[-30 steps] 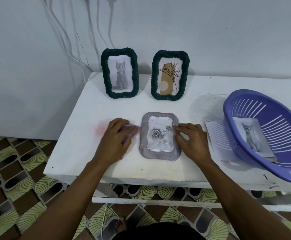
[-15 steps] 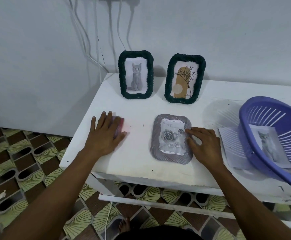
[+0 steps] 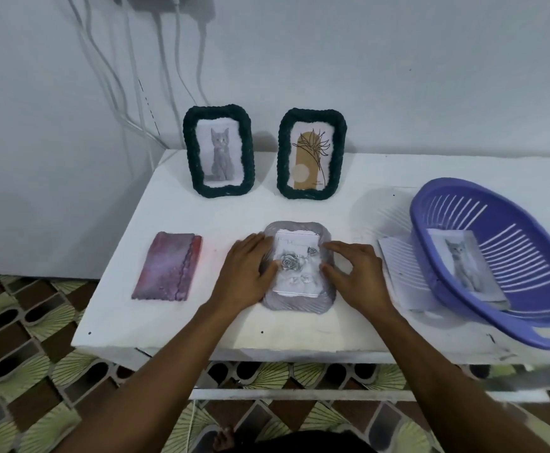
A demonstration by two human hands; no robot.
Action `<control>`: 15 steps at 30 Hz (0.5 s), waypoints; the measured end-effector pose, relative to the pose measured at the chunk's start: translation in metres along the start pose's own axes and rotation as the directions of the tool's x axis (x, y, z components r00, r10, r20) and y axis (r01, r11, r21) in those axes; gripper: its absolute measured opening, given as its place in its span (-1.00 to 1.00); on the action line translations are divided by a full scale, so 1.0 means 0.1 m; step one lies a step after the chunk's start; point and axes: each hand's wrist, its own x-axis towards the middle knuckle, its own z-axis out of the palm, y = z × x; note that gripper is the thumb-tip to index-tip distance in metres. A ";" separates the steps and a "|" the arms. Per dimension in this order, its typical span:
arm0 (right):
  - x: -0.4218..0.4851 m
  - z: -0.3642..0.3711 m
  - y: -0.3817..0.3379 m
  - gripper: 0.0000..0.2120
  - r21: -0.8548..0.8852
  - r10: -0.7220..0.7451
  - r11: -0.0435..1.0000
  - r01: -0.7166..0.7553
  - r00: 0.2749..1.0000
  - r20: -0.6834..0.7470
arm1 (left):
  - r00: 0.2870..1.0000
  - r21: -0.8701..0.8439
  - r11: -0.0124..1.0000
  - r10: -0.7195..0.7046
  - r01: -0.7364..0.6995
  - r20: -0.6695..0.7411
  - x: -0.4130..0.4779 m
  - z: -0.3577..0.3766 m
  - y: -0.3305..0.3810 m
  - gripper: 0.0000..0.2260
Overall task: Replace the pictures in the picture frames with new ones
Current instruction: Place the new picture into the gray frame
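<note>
One white table [image 3: 182,322] carries all we see. At its right sits a purple basket [image 3: 509,322] holding a cat picture [image 3: 468,266]. Behind stand a green cat frame [image 3: 224,190] and a green plant frame [image 3: 306,192]. Front centre, the grey frame [image 3: 300,304] lies flat, a rose picture [image 3: 295,266] inside and a pink backing [image 3: 169,266] apart at its left. Our left hand [image 3: 244,276] rests relaxed on its left rim. Our right hand [image 3: 355,276] sets bent fingertips on its right rim; whether they pinch, we cannot tell.

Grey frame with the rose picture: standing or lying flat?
Lying flat. The grey frame rests face up on the white table, rose picture showing, with the left hand and right hand at its sides.
</note>
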 end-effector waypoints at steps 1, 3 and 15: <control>0.01 -0.01 0.00 -0.60 0.030 0.007 1.000 -0.007 1.000 -0.004 | 1.000 -0.021 1.000 0.003 -0.004 -0.022 0.00 0.00 0.00 -0.56; 0.01 -0.02 -0.02 -0.64 0.127 0.025 0.992 -0.024 1.000 -0.004 | 0.998 -0.095 0.995 0.005 -0.011 -0.063 0.00 -0.01 0.03 -0.59; 0.20 -0.31 -0.18 -0.61 0.752 0.211 0.602 -0.270 0.961 0.176 | 0.984 -0.776 0.615 -0.170 0.143 0.047 0.11 -0.14 0.18 -0.58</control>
